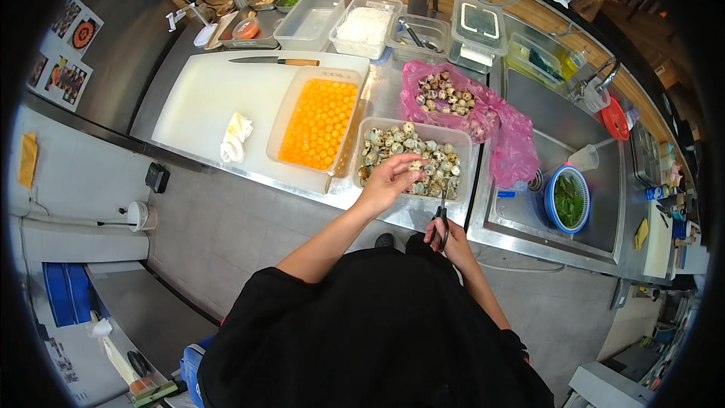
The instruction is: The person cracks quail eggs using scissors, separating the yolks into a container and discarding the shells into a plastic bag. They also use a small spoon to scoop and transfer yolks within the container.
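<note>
My left hand holds a speckled quail egg at its fingertips, above a clear plastic container of quail eggshells. Whether this egg is whole or cut cannot be told. In my right hand is a pair of black-handled scissors, its blades pointing up over the container's near edge. Left of the shells, a second plastic container is filled with orange egg yolks. Behind the shells lies a pink plastic bag with speckled quail eggs in its opening.
A white cutting board carries a wooden-handled knife and a crumpled white cloth. Several food containers line the wall, one with white shreds. On the right, a steel sink holds a blue basket of green leaves.
</note>
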Tool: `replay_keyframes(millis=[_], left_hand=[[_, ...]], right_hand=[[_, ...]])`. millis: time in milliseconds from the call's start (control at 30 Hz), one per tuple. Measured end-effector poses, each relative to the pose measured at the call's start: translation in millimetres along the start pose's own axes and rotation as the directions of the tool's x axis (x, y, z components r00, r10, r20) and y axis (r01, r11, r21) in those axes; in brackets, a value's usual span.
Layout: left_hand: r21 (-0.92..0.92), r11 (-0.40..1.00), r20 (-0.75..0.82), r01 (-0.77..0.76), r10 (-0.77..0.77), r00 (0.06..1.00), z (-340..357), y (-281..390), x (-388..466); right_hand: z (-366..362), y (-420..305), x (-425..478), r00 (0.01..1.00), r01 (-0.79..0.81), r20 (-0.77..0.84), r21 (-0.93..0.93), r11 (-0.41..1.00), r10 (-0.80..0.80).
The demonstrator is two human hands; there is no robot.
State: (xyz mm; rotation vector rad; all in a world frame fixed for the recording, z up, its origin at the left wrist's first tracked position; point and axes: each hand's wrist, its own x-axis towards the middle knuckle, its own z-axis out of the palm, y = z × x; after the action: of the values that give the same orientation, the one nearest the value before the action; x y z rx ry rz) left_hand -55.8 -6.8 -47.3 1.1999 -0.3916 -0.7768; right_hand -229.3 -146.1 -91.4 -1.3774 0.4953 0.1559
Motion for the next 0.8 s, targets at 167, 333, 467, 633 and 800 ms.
replay_keyframes(millis=[167, 333, 467, 633, 800], left_hand=[[0.252, 0.956, -0.04, -0.15, 0.165, 0.985, -12.3, -9.8, 2.8], [-0.166, 0.986, 0.026, 0.029, -0.025, 0.999, -2.1, 2.1, -3.0], [-0.252, 0.967, 0.076, -0.038, 0.059, 0.995, 5.6, 2.1, -5.6], [-0.366, 0.931, 0.079, -0.001, 0.031, 0.996, 3.9, -8.5, -5.9], [-0.405, 0.914, 0.049, -0.014, 0.037, 0.998, 4.1, -16.0, -6.6]], right_hand=[[9.3, -10.9, -2.2, 0.973, 0.213, -0.042, -0.227, 0.95, -0.228], [21.6, -67.1, -13.0, 0.933, 0.231, -0.073, -0.627, 0.744, -0.351], [18.6, -80.6, -14.0, 0.908, 0.258, -0.044, -0.724, 0.639, -0.417], [21.1, -93.6, -18.5, 0.908, 0.223, -0.035, -0.803, 0.552, -0.418], [21.2, -96.6, -18.7, 0.905, 0.211, -0.042, -0.819, 0.534, -0.423]])
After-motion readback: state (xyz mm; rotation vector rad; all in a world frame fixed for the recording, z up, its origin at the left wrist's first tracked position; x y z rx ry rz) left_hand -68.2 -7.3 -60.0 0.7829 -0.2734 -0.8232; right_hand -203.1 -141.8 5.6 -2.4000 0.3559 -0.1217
